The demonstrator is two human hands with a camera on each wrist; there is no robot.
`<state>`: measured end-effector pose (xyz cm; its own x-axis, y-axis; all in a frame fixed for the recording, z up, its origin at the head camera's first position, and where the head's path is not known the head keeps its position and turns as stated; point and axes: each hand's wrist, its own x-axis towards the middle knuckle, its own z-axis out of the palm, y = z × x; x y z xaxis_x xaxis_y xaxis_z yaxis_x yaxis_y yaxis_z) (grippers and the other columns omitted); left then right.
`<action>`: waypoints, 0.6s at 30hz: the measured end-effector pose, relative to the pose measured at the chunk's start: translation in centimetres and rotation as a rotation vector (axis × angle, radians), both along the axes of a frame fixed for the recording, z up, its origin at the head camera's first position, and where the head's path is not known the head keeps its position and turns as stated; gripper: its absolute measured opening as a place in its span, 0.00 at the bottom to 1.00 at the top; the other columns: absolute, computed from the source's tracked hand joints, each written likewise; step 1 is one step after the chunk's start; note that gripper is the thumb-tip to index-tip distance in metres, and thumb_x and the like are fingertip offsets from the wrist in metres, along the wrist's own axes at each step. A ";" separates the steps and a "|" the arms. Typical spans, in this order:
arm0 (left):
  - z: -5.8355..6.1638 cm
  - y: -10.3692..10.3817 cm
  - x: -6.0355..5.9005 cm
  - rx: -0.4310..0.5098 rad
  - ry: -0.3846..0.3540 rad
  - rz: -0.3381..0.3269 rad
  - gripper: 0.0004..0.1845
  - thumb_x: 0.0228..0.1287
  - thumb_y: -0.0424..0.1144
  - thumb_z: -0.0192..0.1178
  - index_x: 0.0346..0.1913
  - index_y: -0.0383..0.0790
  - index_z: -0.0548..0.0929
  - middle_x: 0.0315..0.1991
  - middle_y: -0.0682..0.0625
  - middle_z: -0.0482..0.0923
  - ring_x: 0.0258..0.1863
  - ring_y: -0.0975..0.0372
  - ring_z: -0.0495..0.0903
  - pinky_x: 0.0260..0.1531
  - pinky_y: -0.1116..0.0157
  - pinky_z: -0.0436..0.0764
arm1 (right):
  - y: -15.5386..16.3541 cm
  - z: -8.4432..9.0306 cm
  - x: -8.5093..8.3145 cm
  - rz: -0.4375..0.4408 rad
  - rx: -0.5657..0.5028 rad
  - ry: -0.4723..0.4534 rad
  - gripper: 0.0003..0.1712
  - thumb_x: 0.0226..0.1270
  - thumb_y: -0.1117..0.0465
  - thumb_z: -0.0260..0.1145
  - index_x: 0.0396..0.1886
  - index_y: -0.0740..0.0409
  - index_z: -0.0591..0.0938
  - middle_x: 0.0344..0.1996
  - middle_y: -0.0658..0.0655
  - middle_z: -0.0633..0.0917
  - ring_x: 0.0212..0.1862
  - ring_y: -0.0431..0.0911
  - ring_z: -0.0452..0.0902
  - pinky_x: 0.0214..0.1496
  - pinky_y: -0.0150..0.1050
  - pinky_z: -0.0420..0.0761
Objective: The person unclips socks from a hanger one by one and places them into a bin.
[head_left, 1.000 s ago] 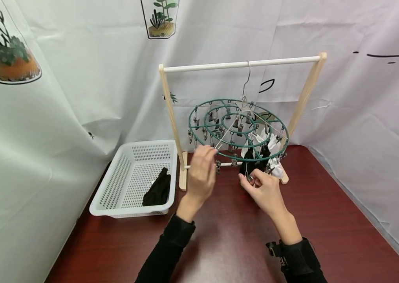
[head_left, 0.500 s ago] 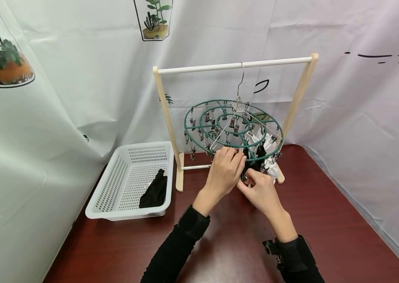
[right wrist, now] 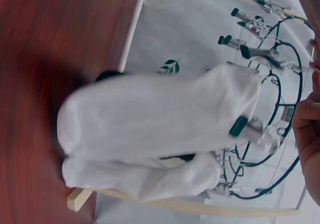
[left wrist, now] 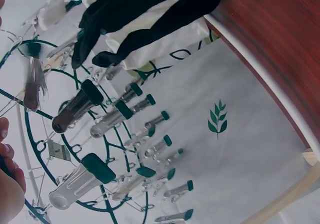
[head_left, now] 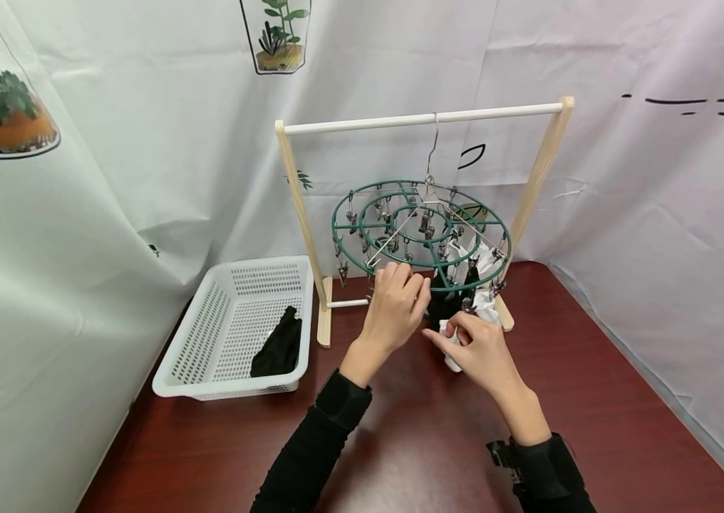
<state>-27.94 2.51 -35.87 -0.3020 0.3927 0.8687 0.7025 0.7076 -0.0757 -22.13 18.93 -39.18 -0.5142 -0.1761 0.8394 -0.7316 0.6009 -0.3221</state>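
in the middle of the head view the left hand (head_left: pixel 394 303) is raised to the front rim of the green clip hanger (head_left: pixel 420 228), its fingers curled at the rim; i cannot tell if the grip closes on a clip or on the rim itself. just to the right and a little lower, the right hand (head_left: pixel 477 349) has a narrow grip, thumb and fingers pinching a white sock (head_left: pixel 452 353) which hangs down below the hand, close to the bench (head_left: pixel 593 399). the two hands are near each other but apart. more white and black socks (head_left: pixel 464 281) hang from clips on the right half of the hanger, just behind the right hand. the hanger hangs by its metal hook from the white bar of a wooden rack (head_left: pixel 422 120) that stands at the back of the bench, in the upper middle of the frame. in the right wrist view a white sock (right wrist: pixel 160 119) fills the centre, blurred, with the green rings at the right edge. in the left wrist view metal clips (left wrist: pixel 95 129) with green tips hang in a row, and black and white socks are at the top. at the lower left of the head view a white basket (head_left: pixel 234 331) stands on the bench, with a black sock (head_left: pixel 278 345) lying inside it.
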 end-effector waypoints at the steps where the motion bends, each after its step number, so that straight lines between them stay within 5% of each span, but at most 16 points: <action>1: 0.0 -0.2 -0.1 0.012 0.000 -0.010 0.15 0.70 0.39 0.45 0.24 0.43 0.72 0.28 0.51 0.64 0.30 0.57 0.62 0.32 0.62 0.61 | 0.1 0.0 0.0 0.004 -0.016 0.011 0.17 0.43 0.62 0.76 0.17 0.54 0.73 0.13 0.42 0.61 0.17 0.34 0.56 0.20 0.25 0.56; 5: 0.0 -0.7 -0.4 0.057 -0.003 -0.051 0.15 0.70 0.38 0.45 0.23 0.43 0.71 0.27 0.51 0.63 0.29 0.58 0.61 0.33 0.61 0.61 | 0.9 0.4 0.1 -0.033 -0.069 0.055 0.15 0.44 0.66 0.75 0.19 0.55 0.74 0.12 0.44 0.62 0.17 0.34 0.55 0.19 0.25 0.55; 13: 0.4 -1.9 -0.9 0.155 -0.022 -0.148 0.16 0.68 0.38 0.45 0.21 0.43 0.71 0.26 0.51 0.62 0.28 0.58 0.60 0.36 0.60 0.61 | 1.9 0.5 -0.1 -0.195 -0.095 -0.138 0.12 0.60 0.58 0.66 0.38 0.60 0.77 0.25 0.50 0.75 0.21 0.38 0.66 0.24 0.29 0.66; 18: 0.4 -2.6 -1.5 0.187 -0.055 -0.201 0.18 0.69 0.40 0.43 0.19 0.44 0.70 0.25 0.52 0.61 0.29 0.58 0.59 0.37 0.59 0.60 | 1.7 0.4 -0.4 -0.204 -0.041 -0.259 0.16 0.69 0.55 0.57 0.50 0.60 0.76 0.36 0.51 0.77 0.27 0.41 0.72 0.31 0.40 0.71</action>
